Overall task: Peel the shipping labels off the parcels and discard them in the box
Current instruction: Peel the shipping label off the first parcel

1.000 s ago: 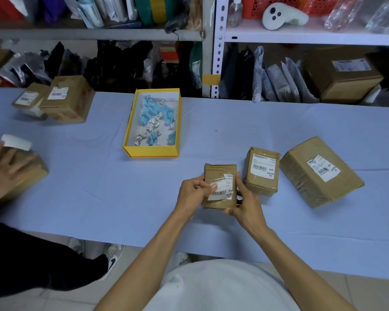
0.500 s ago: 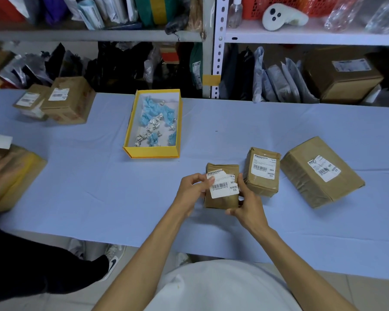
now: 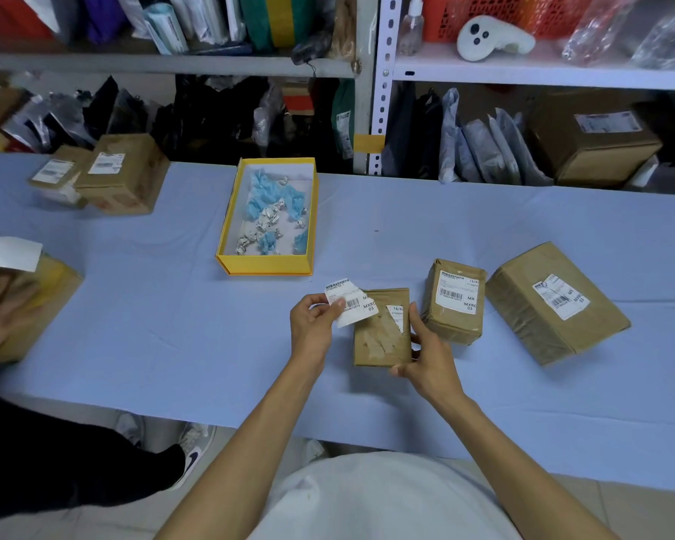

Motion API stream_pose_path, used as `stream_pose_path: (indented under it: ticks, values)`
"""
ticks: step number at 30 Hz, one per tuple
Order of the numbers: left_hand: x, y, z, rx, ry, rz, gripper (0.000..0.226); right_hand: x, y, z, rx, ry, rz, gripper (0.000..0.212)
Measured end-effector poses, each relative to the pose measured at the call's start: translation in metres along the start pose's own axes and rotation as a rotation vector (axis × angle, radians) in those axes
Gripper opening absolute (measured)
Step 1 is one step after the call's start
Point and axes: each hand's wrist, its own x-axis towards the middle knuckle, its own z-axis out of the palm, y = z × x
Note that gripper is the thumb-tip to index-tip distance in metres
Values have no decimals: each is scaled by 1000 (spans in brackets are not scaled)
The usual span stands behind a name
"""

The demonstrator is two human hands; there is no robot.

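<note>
Head view: left hand (image 3: pixel 312 325) pinches a white barcoded shipping label (image 3: pixel 351 302) at a small brown paper-wrapped parcel (image 3: pixel 378 337).
Right hand (image 3: pixel 429 356) grips the parcel's right edge, thumb on top; the parcel rests on the pale blue table cover (image 3: pixel 172 305). The label is lifted and curled, overlapping the parcel's upper left corner. A torn white label scrap (image 3: pixel 396 315) sticks to the parcel's top face. Yellow open cardboard box (image 3: pixel 264 265) sits behind, holding crumpled blue and white scraps. To the right stand a medium brown labelled parcel (image 3: pixel 454 302) and a large brown labelled parcel (image 3: pixel 554 302).
</note>
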Motion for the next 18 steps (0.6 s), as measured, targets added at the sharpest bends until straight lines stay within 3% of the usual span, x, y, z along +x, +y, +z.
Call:
stream_pose_path:
  ticks: [5, 11, 18]
  values:
    - [-1, 7, 8, -66, -71, -8, 44, 1, 1, 0, 3, -8, 8, 118]
    - [-3, 13, 16, -1, -86, 121, 48, 0, 1, -1, -10, -2, -7, 118]
    - [-4, -7, 15, 289, -84, 247, 38, -1, 2, -1, -10, -10, -26, 117]
